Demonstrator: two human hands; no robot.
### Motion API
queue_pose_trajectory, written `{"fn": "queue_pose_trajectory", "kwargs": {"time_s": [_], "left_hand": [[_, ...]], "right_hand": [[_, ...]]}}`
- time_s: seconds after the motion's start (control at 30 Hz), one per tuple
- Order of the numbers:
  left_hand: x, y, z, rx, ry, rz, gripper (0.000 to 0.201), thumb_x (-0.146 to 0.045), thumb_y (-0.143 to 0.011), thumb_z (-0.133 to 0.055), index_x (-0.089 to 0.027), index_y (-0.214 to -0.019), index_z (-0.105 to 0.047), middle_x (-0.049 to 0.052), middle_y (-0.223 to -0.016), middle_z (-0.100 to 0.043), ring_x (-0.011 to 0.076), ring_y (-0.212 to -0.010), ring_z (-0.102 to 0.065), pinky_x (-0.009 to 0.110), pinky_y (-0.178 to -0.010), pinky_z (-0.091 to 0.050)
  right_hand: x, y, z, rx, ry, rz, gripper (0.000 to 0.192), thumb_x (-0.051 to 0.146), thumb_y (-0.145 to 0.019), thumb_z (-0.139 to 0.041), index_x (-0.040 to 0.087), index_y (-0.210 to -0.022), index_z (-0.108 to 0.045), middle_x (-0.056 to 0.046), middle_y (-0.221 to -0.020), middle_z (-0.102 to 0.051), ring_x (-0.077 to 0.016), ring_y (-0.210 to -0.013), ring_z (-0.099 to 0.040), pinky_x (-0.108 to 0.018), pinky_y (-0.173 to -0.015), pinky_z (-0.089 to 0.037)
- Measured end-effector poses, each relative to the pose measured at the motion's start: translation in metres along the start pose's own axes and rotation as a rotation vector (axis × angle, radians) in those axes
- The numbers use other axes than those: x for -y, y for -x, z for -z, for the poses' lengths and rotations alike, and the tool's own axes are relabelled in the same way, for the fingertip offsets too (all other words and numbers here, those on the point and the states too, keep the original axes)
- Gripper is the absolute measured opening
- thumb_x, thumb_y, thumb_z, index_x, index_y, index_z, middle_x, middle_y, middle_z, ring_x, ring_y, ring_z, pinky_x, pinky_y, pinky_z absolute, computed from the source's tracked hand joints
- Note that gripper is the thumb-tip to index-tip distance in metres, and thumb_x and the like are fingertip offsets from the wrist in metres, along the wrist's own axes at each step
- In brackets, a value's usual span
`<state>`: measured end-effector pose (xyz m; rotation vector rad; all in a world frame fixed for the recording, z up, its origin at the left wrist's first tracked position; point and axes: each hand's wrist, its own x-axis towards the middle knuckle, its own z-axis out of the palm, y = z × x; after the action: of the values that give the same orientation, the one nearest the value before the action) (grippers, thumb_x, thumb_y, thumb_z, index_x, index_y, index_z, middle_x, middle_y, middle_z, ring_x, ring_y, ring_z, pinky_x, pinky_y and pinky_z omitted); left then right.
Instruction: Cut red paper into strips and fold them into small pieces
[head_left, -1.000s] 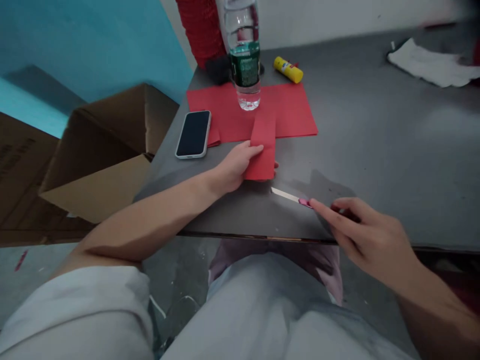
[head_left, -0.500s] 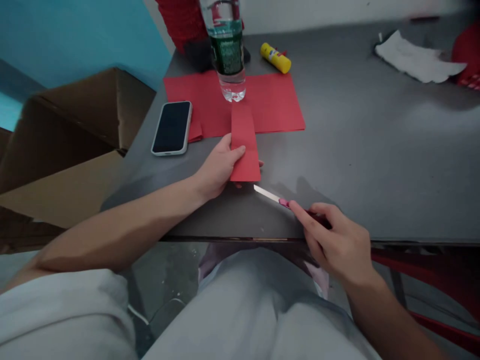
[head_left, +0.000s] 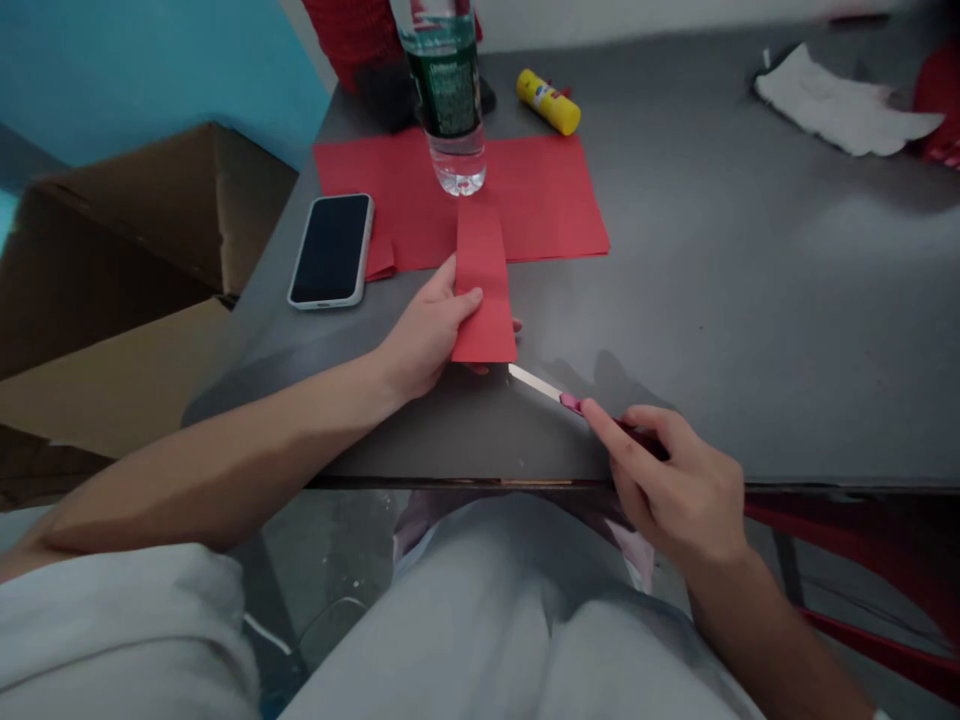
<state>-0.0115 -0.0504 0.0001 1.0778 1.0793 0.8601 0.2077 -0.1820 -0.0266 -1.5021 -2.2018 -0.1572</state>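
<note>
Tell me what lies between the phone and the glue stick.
In the head view, the red paper sheet lies between the phone and the glue stick, with the water bottle standing on it.

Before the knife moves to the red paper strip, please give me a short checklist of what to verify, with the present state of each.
1. Left hand holds the red strip: ok.
2. Right hand grips the knife: ok.
3. Blade is out, tip near the strip's lower corner: ok.
4. Left fingers clear of the blade: not ok, fingertips show at the strip's near edge.
5. Cutting mat under the strip: not ok, bare table.
6. Blade locked: cannot tell.
</note>
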Motion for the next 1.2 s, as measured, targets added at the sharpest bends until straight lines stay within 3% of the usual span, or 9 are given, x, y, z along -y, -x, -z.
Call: {"fn": "queue_pose_trajectory", "kwargs": {"time_s": [0.17,0.23,0.33,0.4,0.57,0.8,1.2], "left_hand": [[0.001,-0.001,-0.002,-0.096,0.014,-0.013,0.067,-0.016,-0.082,-0.05,-0.033,-0.14,-0.024,0.002,-0.105,-0.061,0.0186,-0.087,-0.067,0.028,-0.069,-0.056],[0.002,-0.002,-0.002,-0.106,-0.002,-0.003,0.059,-0.016,-0.082,-0.05,-0.028,-0.137,-0.034,0.003,-0.102,-0.063,0.0189,-0.089,-0.066,0.029,-0.072,-0.055],[0.004,-0.003,0.0,-0.091,-0.049,0.017,0.035,-0.021,-0.08,-0.057,-0.016,-0.115,-0.058,0.006,-0.096,-0.066,0.0187,-0.089,-0.064,0.03,-0.078,-0.053],[0.005,-0.003,0.001,-0.091,-0.074,0.001,0.029,-0.024,-0.076,-0.064,-0.013,-0.104,-0.063,0.006,-0.096,-0.067,0.0181,-0.089,-0.063,0.03,-0.081,-0.052],[0.004,-0.003,0.004,-0.112,-0.067,-0.027,0.031,-0.022,-0.07,-0.072,-0.014,-0.099,-0.064,0.005,-0.093,-0.067,0.0157,-0.085,-0.063,0.031,-0.082,-0.052],[0.002,-0.004,0.003,-0.126,-0.039,0.008,0.026,-0.019,-0.072,-0.069,-0.013,-0.096,-0.064,0.004,-0.088,-0.066,0.0144,-0.08,-0.063,0.031,-0.081,-0.052],[0.003,-0.005,0.004,-0.124,-0.057,-0.013,0.026,-0.02,-0.072,-0.068,-0.014,-0.097,-0.064,0.004,-0.087,-0.066,0.0138,-0.077,-0.062,0.03,-0.077,-0.053]], "right_hand": [[0.001,-0.001,0.0,-0.014,-0.018,-0.031,0.044,0.011,-0.083,-0.046,0.029,-0.12,-0.06,-0.002,-0.09,-0.06,-0.0075,-0.064,-0.053,-0.02,-0.051,-0.032],[0.001,-0.002,0.0,-0.01,-0.034,-0.039,0.044,0.01,-0.083,-0.046,0.029,-0.12,-0.061,-0.002,-0.09,-0.059,-0.0075,-0.065,-0.053,-0.02,-0.052,-0.034],[-0.001,-0.001,0.001,-0.015,-0.073,-0.028,0.043,0.009,-0.082,-0.048,0.026,-0.118,-0.062,-0.003,-0.09,-0.058,-0.0079,-0.065,-0.054,-0.02,-0.054,-0.037],[-0.002,0.0,0.001,-0.061,-0.133,-0.032,0.046,0.006,-0.081,-0.049,0.026,-0.12,-0.061,-0.004,-0.091,-0.057,-0.0084,-0.067,-0.054,-0.02,-0.058,-0.04],[-0.004,0.003,0.0,-0.163,-0.249,-0.07,0.057,0.004,-0.081,-0.05,0.033,-0.13,-0.051,-0.003,-0.094,-0.055,-0.0091,-0.071,-0.054,-0.021,-0.063,-0.044],[-0.002,0.001,0.003,-0.065,-0.066,-0.022,0.046,0.005,-0.08,-0.05,0.027,-0.118,-0.063,-0.003,-0.089,-0.059,-0.0072,-0.066,-0.055,-0.019,-0.057,-0.04],[0.007,-0.005,0.002,-0.028,-0.056,0.067,0.046,0.008,-0.08,-0.049,0.027,-0.12,-0.06,-0.003,-0.09,-0.06,-0.0077,-0.066,-0.055,-0.02,-0.056,-0.039]]}}
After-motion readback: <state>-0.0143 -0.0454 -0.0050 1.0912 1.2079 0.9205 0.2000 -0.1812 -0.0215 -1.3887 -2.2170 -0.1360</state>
